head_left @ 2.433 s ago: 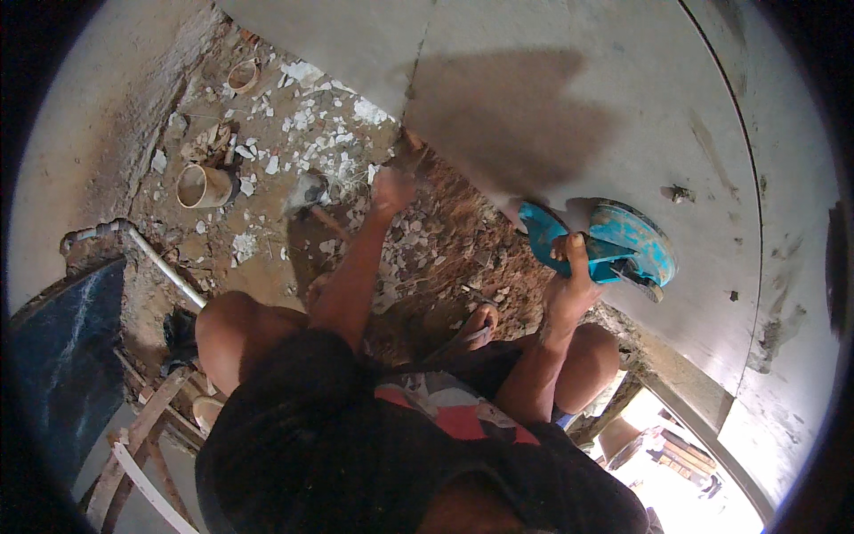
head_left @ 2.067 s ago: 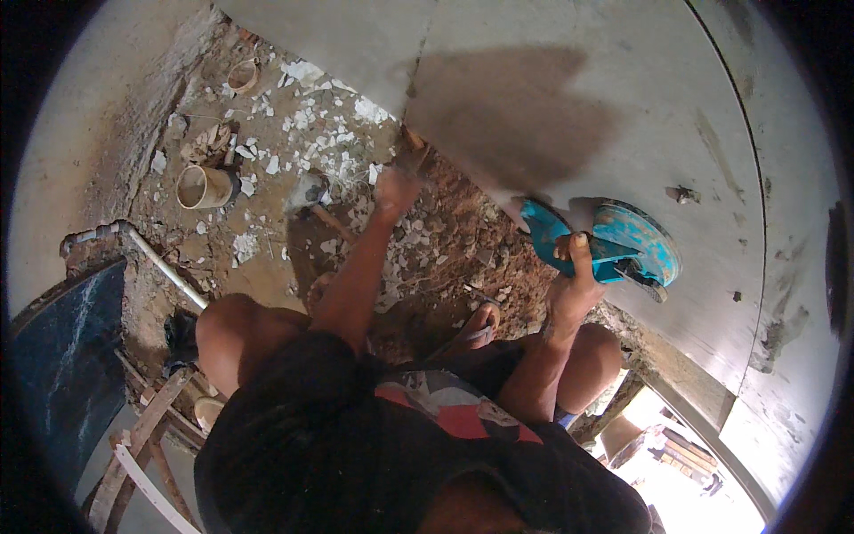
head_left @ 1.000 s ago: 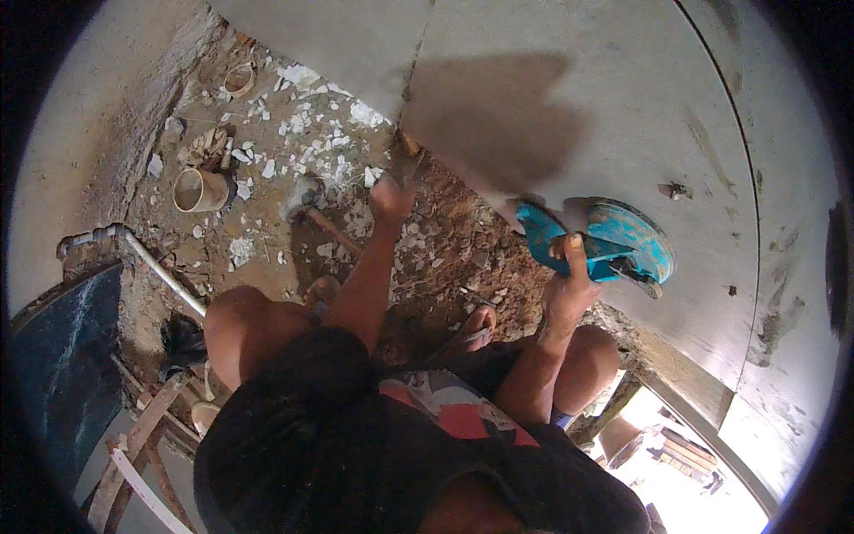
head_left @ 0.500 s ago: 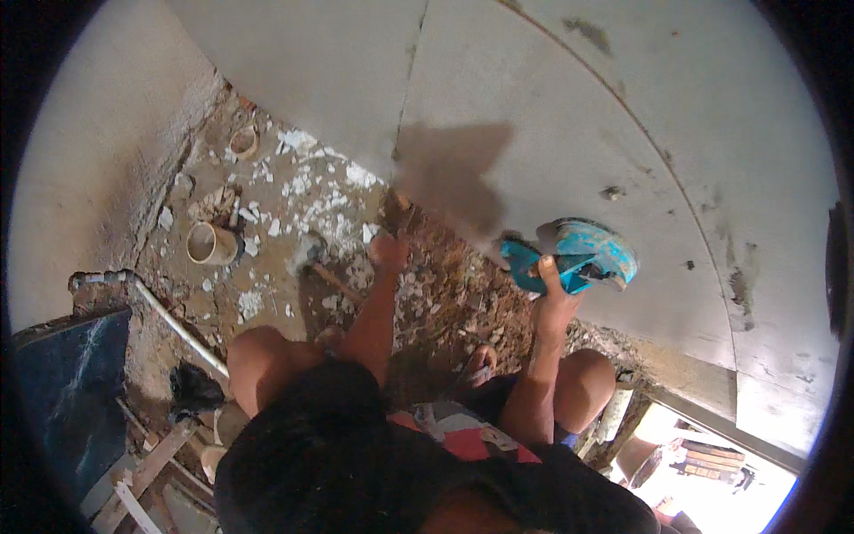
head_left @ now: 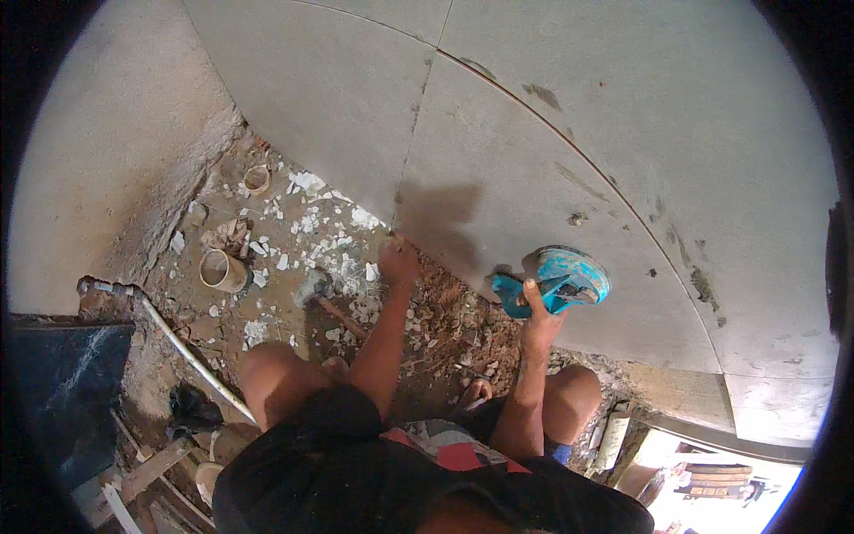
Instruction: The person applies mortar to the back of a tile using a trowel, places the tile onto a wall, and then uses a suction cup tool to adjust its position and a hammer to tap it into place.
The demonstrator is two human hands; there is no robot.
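At the far left a white pipe [head_left: 182, 347] runs slantwise over the rubble-strewn dirt floor [head_left: 294, 240], past a short tan pipe stub [head_left: 221, 270] standing open-mouthed among white chips; a hammer with a wooden handle [head_left: 325, 298] lies nearby, head toward the upper left. The left hand [head_left: 398, 261] reaches up on a straight forearm to the lower edge of the large grey stone-like floor tile [head_left: 498, 178], its grip curled on that edge, though how tightly it closes is hard to judge from above. The tile's long lower edge slants down to the right, over the dirt. Further right, the right hand [head_left: 536, 307] rises on a near-vertical forearm, its grip clenched around the handle of the blue round suction cup lifter [head_left: 556, 278]; the lifter sits on the tile's face near that edge, handle pointing left.
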